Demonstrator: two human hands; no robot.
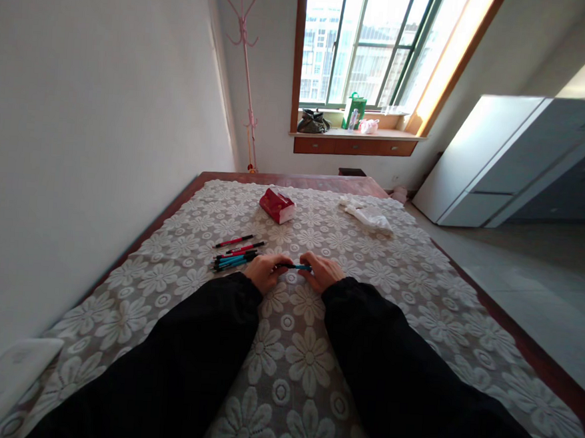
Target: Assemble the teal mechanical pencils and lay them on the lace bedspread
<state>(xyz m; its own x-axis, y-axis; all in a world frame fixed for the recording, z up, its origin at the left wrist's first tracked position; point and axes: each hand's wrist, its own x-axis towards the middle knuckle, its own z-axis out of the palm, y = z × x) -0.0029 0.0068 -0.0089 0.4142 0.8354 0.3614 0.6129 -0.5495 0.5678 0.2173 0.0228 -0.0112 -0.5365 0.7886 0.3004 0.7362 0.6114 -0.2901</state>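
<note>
Between my two hands a slim blue-and-black pen is held level, just above the flowered tablecloth. My left hand pinches its black end. At the blue end, my right hand has its fingers closed on the barrel. Left of my left hand lies a loose bunch of blue-and-black pens, several of them side by side. Just beyond the bunch are two red-and-black pens, one nearer and one farther.
A red tissue pack sits farther back on the table, with a crumpled white plastic bag to its right. A white wall borders the left side. A pale flat object lies at the near left corner.
</note>
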